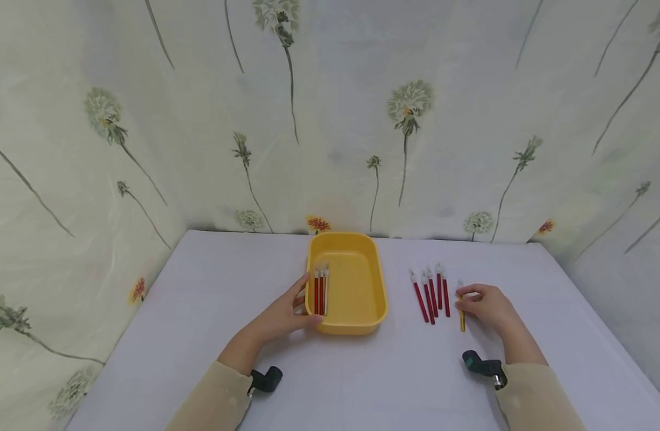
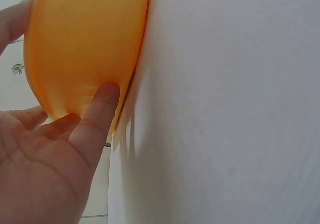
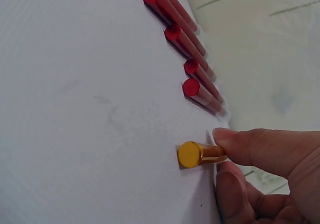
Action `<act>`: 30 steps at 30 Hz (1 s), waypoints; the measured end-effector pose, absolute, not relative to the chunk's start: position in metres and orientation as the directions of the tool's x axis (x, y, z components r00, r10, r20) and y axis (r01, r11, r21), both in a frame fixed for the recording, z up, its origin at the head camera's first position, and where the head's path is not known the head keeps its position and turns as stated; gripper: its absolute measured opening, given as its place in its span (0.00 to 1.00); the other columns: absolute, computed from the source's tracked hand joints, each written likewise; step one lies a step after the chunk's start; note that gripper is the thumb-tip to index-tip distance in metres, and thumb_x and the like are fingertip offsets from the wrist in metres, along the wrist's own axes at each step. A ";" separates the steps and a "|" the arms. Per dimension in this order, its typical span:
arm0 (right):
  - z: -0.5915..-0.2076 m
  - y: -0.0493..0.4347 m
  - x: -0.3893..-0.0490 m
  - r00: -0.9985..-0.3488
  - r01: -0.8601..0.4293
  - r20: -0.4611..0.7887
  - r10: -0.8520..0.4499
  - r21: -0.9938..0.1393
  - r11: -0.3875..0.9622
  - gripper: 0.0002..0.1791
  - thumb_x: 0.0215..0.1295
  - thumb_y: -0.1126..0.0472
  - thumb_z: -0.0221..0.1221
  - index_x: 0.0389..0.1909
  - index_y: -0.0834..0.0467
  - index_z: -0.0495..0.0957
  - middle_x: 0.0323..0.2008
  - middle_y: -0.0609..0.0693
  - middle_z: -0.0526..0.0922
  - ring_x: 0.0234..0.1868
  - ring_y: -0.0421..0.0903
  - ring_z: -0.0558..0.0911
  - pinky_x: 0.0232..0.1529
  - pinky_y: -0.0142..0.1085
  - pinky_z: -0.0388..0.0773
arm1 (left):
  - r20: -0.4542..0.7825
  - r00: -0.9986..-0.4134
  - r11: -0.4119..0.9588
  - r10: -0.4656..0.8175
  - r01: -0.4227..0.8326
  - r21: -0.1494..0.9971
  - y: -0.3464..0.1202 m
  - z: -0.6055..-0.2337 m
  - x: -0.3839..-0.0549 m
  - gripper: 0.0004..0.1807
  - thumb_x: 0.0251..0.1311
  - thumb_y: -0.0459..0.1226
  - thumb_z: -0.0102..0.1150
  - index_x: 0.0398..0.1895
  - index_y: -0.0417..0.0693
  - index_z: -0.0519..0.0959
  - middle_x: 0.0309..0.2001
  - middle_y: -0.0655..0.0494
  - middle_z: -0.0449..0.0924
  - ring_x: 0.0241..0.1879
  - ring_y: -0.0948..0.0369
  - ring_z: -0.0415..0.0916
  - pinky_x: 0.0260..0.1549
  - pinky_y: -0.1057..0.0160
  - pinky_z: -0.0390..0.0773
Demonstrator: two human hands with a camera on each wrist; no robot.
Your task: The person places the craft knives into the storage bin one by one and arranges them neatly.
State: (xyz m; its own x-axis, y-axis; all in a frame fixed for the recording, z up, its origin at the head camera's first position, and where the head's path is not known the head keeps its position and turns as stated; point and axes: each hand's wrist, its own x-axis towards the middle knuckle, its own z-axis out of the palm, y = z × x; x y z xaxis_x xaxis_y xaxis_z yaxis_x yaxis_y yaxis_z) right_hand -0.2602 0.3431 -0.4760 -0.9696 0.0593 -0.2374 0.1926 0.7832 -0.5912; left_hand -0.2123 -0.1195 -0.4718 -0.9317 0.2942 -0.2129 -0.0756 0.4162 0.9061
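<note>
My left hand (image 1: pixel 284 316) grips the left side of a yellow plastic tray (image 1: pixel 357 327), thumb at the near left corner. In the left wrist view its fingers (image 2: pixel 102 111) press against the tray's outer wall (image 2: pixel 90 34). Inside, along the left wall, lie a few slim pens (image 1: pixel 321 293), red ones and a paler one, with whitish pointed ends. My right hand (image 1: pixel 486 305) pinches a gold pen (image 1: pixel 462 322) between thumb and forefinger; the right wrist view shows its round gold end (image 3: pixel 190 155) low over the table or touching it, I cannot tell which.
Several red pens (image 1: pixel 432 299) lie in a loose row between the tray and my right hand, pointed ends away from me. A white cloth covers the table (image 1: pixel 351 383). Behind it hangs a pale curtain (image 1: pixel 341 120) printed with dandelions.
</note>
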 end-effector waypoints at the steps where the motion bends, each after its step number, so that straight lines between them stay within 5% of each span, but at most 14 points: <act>1: -0.476 0.344 -0.261 -0.971 0.185 -0.235 0.055 -0.583 0.791 0.24 0.65 0.55 0.67 0.57 0.63 0.79 0.48 0.66 0.81 0.46 0.60 0.79 0.46 0.53 0.76 | -0.211 -0.931 0.413 0.297 -0.073 0.908 -0.120 -0.472 -0.212 0.60 0.51 0.55 0.75 0.81 0.66 0.45 0.79 0.55 0.52 0.74 0.50 0.59 0.66 0.46 0.67; 21: -0.478 0.346 -0.259 -0.955 0.271 -0.276 0.111 -0.655 0.706 0.32 0.64 0.47 0.67 0.62 0.61 0.76 0.52 0.67 0.81 0.47 0.57 0.80 0.51 0.57 0.73 | -0.197 -0.931 0.396 0.308 -0.063 0.916 -0.122 -0.475 -0.213 0.59 0.53 0.52 0.75 0.82 0.64 0.45 0.78 0.52 0.54 0.73 0.49 0.59 0.65 0.45 0.68; 30: -0.458 0.331 -0.252 -0.963 0.228 -0.267 0.040 -0.725 0.650 0.29 0.68 0.52 0.65 0.64 0.64 0.73 0.47 0.60 0.85 0.39 0.45 0.84 0.49 0.44 0.83 | -0.195 -0.927 0.393 0.320 -0.057 0.918 -0.122 -0.476 -0.215 0.59 0.53 0.53 0.74 0.81 0.64 0.44 0.77 0.50 0.56 0.73 0.49 0.59 0.66 0.45 0.67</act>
